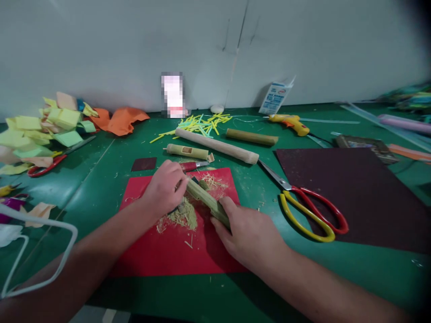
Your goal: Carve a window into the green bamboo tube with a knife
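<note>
Gripped in the right hand [252, 229], one bamboo piece [206, 197], slanting over a red sheet [151, 258] littered with shavings [184, 216]; at its far end, the curled left hand [164, 185], grip partly hidden. Set out beyond on the green table [101, 172]: a red-handled knife [189, 166], a windowed bamboo tube [198, 154], a long pale tube [217, 146], a shorter olive tube [251, 137], yellow and green strips [202, 124], a yellow glue gun [289, 122], a blue-and-white carton [274, 97]. At left, heaped paper pieces [57, 123] and crumpled orange paper [121, 121]; at right, large scissors [286, 185] lying partly on a dark sheet [363, 197]
</note>
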Tool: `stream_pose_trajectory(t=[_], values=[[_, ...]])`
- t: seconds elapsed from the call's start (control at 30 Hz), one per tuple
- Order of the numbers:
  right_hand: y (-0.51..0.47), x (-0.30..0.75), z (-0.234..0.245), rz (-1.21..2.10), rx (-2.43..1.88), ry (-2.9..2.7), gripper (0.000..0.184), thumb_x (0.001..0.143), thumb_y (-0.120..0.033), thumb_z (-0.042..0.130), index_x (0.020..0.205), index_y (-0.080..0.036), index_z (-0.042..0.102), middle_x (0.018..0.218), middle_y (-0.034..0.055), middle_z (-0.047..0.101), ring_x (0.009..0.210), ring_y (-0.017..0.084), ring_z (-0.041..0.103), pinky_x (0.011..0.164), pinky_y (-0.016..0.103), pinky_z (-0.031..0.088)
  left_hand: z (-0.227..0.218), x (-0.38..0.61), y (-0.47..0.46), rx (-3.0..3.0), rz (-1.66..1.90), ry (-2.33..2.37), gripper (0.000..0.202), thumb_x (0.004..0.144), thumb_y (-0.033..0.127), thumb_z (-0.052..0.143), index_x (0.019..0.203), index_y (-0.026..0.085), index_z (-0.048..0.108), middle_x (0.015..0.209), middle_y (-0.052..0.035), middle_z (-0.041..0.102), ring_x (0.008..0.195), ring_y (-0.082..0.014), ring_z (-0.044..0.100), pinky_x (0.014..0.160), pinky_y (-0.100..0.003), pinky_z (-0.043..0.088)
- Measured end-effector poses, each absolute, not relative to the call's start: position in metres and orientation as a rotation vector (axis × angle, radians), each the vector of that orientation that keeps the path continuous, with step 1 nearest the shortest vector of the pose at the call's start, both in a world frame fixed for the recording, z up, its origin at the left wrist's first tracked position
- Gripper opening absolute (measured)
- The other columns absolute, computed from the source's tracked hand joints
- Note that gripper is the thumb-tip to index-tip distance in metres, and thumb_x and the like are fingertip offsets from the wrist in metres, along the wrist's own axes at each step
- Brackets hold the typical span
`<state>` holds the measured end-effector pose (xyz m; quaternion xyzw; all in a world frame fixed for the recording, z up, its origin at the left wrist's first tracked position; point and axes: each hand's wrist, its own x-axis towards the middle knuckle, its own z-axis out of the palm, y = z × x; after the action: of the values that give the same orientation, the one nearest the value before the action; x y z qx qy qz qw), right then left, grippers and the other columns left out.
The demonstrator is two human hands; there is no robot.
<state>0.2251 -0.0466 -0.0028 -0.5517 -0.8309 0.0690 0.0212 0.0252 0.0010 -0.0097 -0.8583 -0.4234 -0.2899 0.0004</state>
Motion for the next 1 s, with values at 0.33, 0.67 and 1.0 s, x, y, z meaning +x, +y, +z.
stream_pose_trajectory(t=[0.33,0.67,1.0], values=[[-0.0464,0.2239,-0.0032,0.208,-1.701,-2.596,0.016,0.085,-0.034,0.041,0.091,-0.02,0.048,0.066,0.0025,0.063,0.056,0.018,0.058,0.045,0.03,0.014,-0.0096,0.0257,-0.004,-2.726,-0.902,-1.337,0.019,0.085,0.015,0.046,0.067,0.015,0.051,0.072,-0.0057,0.052,0.073,-0.0178,0.044,0.068,-0.035,0.037],[-0.0447,0.2257,-0.0023,0.277,-1.713,-2.591,0.02,0.086,-0.037,0.039,0.095,-0.021,0.049,0.067,0.0028,0.064,0.056,0.019,0.058,0.045,0.029,0.011,-0.0109,0.0265,-0.0032,-2.725,-0.928,-1.314,0.02,0.085,0.015,0.046,0.065,0.015,0.049,0.073,-0.0056,0.052,0.075,-0.0177,0.045,0.068,-0.034,0.038],[-0.0446,0.2249,-0.0022,0.274,-1.726,-2.59,0.022,0.086,-0.038,0.04,0.096,-0.021,0.05,0.067,0.0029,0.064,0.054,0.017,0.056,0.045,0.029,0.012,-0.0111,0.0247,-0.0041,-2.731,-0.925,-1.293,0.019,0.085,0.015,0.045,0.066,0.016,0.05,0.073,-0.0054,0.051,0.074,-0.0179,0.045,0.067,-0.035,0.038]])
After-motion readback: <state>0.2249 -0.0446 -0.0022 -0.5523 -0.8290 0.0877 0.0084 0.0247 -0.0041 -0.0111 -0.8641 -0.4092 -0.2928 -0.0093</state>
